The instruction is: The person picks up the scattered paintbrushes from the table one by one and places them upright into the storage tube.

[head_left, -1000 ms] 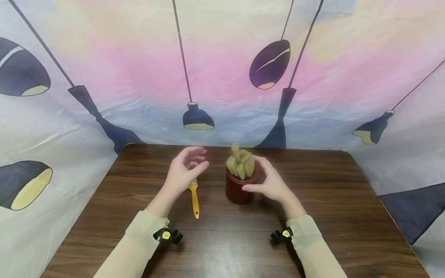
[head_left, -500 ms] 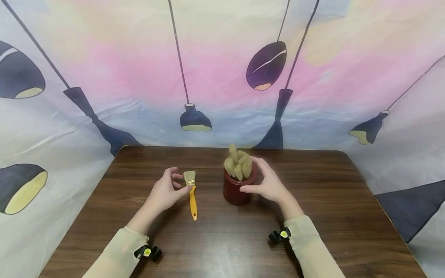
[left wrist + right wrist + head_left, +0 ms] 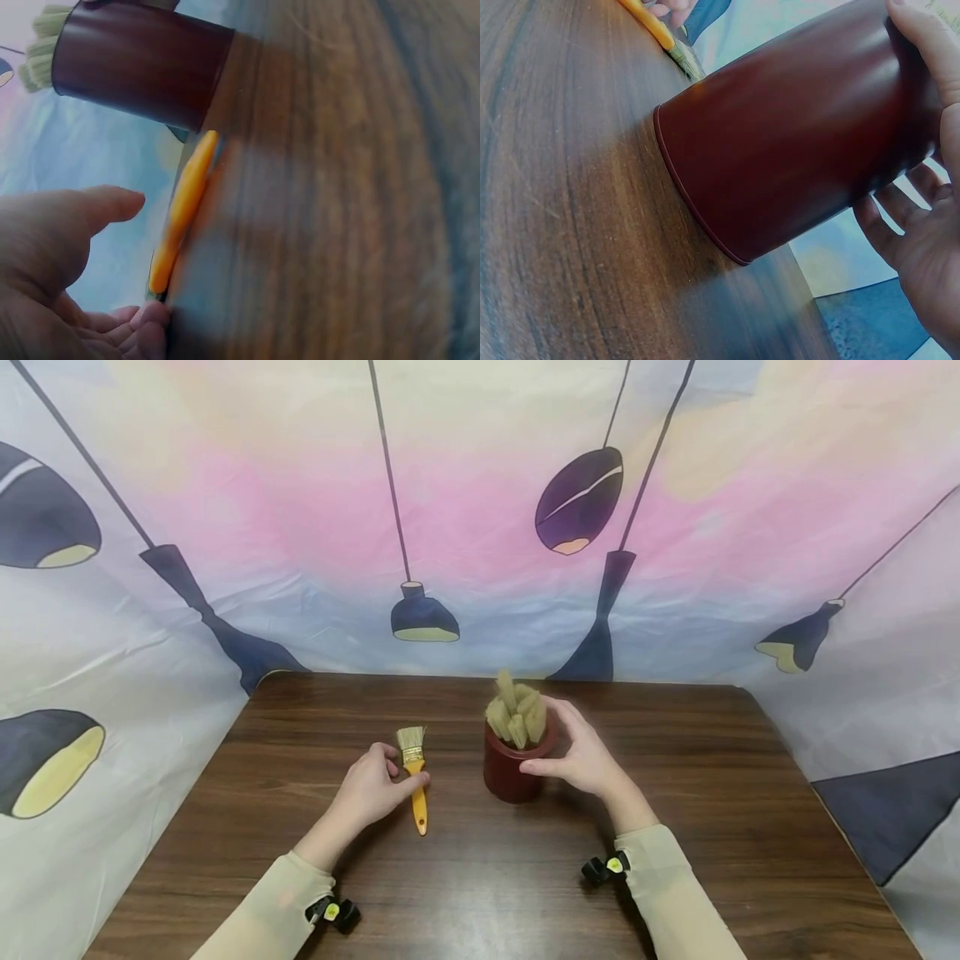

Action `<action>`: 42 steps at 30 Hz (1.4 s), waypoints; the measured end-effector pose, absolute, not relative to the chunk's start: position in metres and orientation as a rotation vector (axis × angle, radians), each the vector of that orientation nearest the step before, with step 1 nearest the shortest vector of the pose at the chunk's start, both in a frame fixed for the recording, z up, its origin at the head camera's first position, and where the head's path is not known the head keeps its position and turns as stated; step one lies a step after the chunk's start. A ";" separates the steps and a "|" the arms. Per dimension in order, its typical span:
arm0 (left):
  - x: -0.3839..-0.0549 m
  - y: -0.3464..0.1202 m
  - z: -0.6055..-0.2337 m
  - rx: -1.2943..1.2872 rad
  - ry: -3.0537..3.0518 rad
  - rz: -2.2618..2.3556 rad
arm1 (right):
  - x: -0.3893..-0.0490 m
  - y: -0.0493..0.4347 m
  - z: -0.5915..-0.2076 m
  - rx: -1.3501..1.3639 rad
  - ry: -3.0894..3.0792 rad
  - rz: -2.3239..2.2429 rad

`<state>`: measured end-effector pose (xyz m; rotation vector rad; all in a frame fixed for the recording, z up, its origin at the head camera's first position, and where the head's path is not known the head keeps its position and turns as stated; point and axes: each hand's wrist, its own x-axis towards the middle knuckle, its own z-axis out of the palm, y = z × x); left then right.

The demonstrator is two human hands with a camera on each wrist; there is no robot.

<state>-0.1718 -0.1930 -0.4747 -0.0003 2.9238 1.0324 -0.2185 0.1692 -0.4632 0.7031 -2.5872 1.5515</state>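
Note:
A paintbrush [image 3: 414, 767] with a yellow handle and pale bristles lies on the wooden table, bristles pointing away. My left hand [image 3: 371, 789] is low beside it, fingers on its left and thumb reaching across the handle in the head view. The left wrist view shows a gap between that thumb and the yellow handle [image 3: 187, 191], with the fingertips down by the tabletop. To the right stands a dark red plant pot [image 3: 510, 772] holding a pale green cactus-like plant [image 3: 517, 718]. My right hand [image 3: 583, 760] holds the pot's right side near the rim, thumb in front and fingers behind.
The dark brown table [image 3: 675, 860] ends at a hanging cloth [image 3: 495, 560] printed with lamps. A strip of tabletop separates the brush from the pot. Small black devices sit on both wrists, including one on the left sleeve [image 3: 332, 911].
My left hand has come down and back from above the bristles, swung left, then closed in beside the brush handle. My right hand and the pot have stayed in place.

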 end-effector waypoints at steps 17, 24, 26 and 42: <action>-0.177 -0.209 -0.479 0.042 2.996 0.922 | -0.218 0.170 -0.463 0.687 -2.597 1.569; -0.199 -0.231 -0.528 0.058 3.084 0.909 | -0.218 0.169 -0.464 0.692 -2.602 1.569; -0.206 -0.237 -0.540 0.067 3.090 0.883 | -0.218 0.169 -0.463 0.694 -2.597 1.577; -0.178 -0.211 -0.457 -0.008 2.786 1.192 | -0.216 0.169 -0.463 0.690 -2.607 1.555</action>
